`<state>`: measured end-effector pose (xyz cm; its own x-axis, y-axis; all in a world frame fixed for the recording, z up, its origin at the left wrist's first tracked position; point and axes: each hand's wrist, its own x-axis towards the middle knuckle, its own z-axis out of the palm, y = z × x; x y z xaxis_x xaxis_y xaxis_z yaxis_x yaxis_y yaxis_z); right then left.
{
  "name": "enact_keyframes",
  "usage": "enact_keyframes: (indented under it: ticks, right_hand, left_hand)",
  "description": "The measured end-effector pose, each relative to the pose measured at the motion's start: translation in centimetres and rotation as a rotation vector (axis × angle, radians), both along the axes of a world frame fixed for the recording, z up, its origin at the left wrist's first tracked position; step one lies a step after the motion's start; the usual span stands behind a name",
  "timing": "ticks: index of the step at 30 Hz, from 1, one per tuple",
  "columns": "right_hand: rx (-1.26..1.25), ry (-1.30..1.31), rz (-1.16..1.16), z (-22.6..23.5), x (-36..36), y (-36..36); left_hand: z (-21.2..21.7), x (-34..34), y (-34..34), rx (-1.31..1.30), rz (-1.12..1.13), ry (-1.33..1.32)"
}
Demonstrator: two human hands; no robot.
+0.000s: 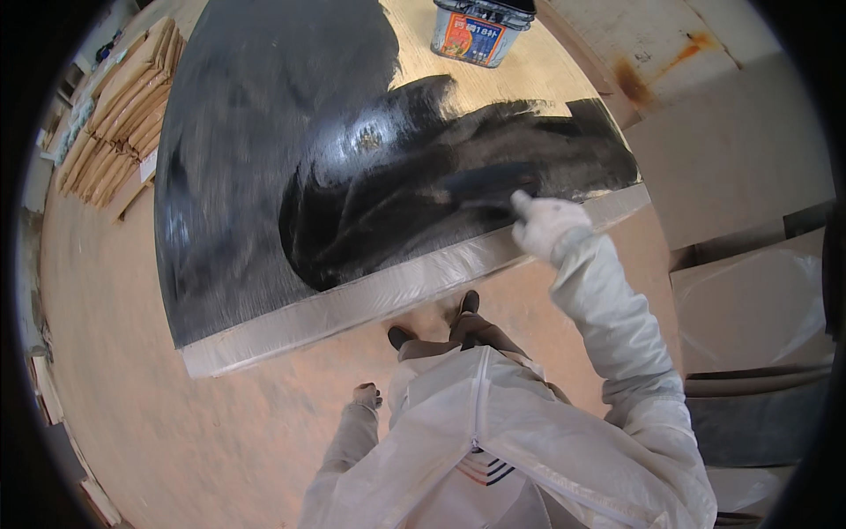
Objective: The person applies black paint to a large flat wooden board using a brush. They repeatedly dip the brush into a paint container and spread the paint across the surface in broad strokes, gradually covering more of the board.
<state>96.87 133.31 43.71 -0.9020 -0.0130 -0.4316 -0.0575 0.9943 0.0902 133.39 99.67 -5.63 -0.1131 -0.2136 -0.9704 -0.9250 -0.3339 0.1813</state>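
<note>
My right hand [548, 227], in a white glove, is closed on a dark, wide-headed tool [493, 183]. The tool lies against the black-coated surface of a large panel [238, 176] and blends into the wet coating, so its exact kind is hard to make out. Glossy black coating [352, 220] spreads over the middle and right of the panel; duller black covers the left. Bare pale wood [419, 44] shows at the far side. My left hand [368, 397] hangs low before the panel's near edge, its fingers curled, with nothing visible in them.
A bucket [480, 33] with black-smeared sides stands on the panel's far bare part. Plastic film [352, 309] wraps the near edge. Stacked brown boards [123, 106] rise at the left. Flat sheets [749, 300] lie at the right. My shoes [470, 302] are close to the panel.
</note>
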Motion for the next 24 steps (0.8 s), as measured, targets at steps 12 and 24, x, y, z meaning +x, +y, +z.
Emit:
enact_keyframes:
  ticks: [12,24]
  right_hand:
    - [-0.101,-0.03,0.065,1.2,2.3,-1.4]
    - [-0.109,0.048,0.12,-0.1,-2.1,-3.3]
  left_hand:
    - [-0.1,-2.1,0.5,0.042,-0.059,0.089]
    - [0.6,-0.8,0.4,-0.038,0.028,0.018]
